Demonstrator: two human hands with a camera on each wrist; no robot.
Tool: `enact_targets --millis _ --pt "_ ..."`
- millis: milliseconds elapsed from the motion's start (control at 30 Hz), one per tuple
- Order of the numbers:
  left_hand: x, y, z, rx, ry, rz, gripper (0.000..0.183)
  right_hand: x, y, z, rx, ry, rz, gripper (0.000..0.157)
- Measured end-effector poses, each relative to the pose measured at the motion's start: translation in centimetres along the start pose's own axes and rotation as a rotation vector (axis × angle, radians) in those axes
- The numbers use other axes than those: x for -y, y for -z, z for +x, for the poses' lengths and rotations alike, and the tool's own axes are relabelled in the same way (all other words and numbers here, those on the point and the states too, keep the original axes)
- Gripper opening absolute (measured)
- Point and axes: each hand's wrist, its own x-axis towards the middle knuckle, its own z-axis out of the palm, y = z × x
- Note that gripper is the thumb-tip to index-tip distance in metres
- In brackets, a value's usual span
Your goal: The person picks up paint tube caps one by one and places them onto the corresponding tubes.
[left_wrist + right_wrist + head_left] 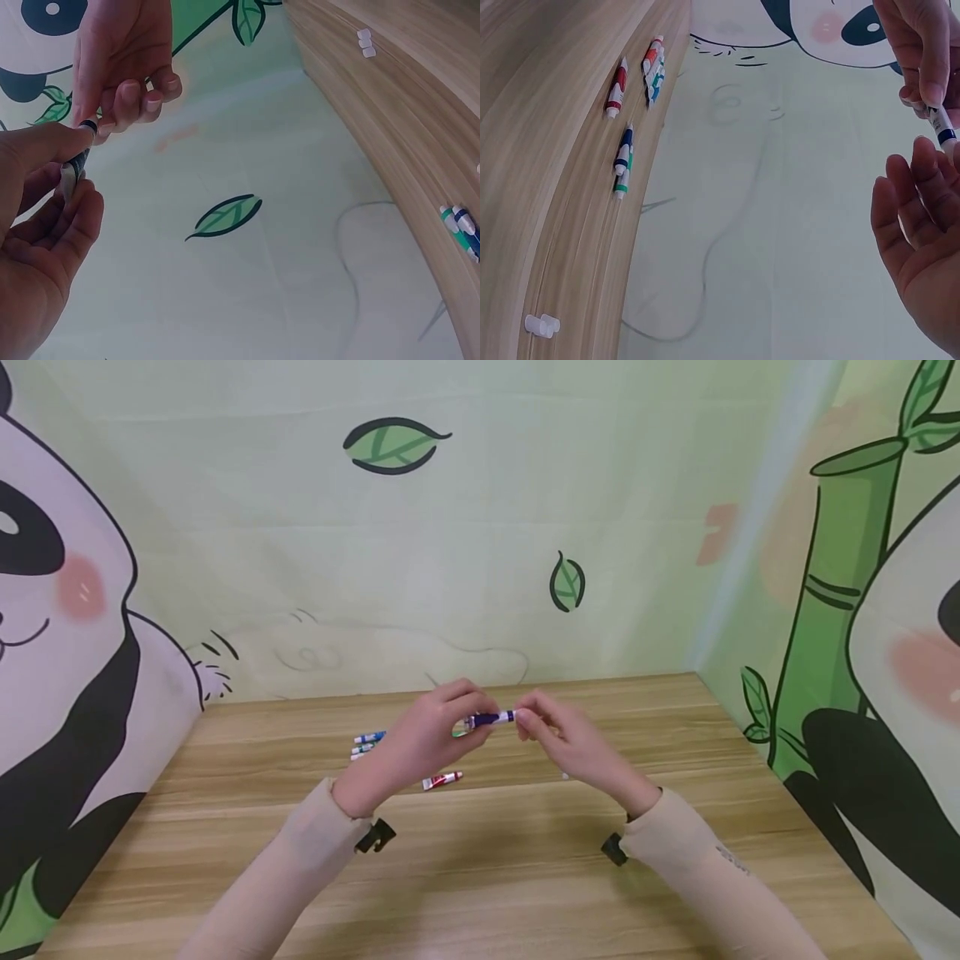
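Above the table, my left hand (431, 731) grips a small dark blue and white paint tube (491, 719) between thumb and fingers. The tube lies roughly level, its banded end pointing right. My right hand (566, 739) pinches that end with thumb and forefinger, and its other fingers are loosely bent. In the right wrist view the blue band of the tube (946, 136) shows between both hands; the fingertips hide its very end. Below the left hand, a red paint tube (442, 781) lies on the table.
On the wooden table (495, 877), a dark blue tube (624, 150) lies against a green tube (623, 186). More tubes (654, 67) lie grouped nearby. Small white caps (541, 325) sit together at the right. A panda-printed backdrop (480, 543) rises behind the table's far edge.
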Motion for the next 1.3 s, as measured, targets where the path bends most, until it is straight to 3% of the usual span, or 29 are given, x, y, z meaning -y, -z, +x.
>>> enact_targets --millis 367,633,1033,1300 --pt "0.1 0.2 -1.1 0.023 0.034 -0.006 0.015 -0.1 -0.8 -0.1 0.004 -0.025 -0.056 0.025" --pt "0.1 0.5 -2.0 0.049 0.097 -0.026 0.021 0.5 -1.7 0.1 0.001 -0.035 -0.061 0.034" --pt "0.6 1.1 -3.0 -0.039 0.066 0.027 0.021 1.2 -2.4 0.4 -0.019 -0.169 0.009 0.044" --pt "0.1 1.0 -3.5 0.005 0.093 -0.011 0.025 1.0 -2.7 0.3 -0.040 -0.126 -0.036 0.043"
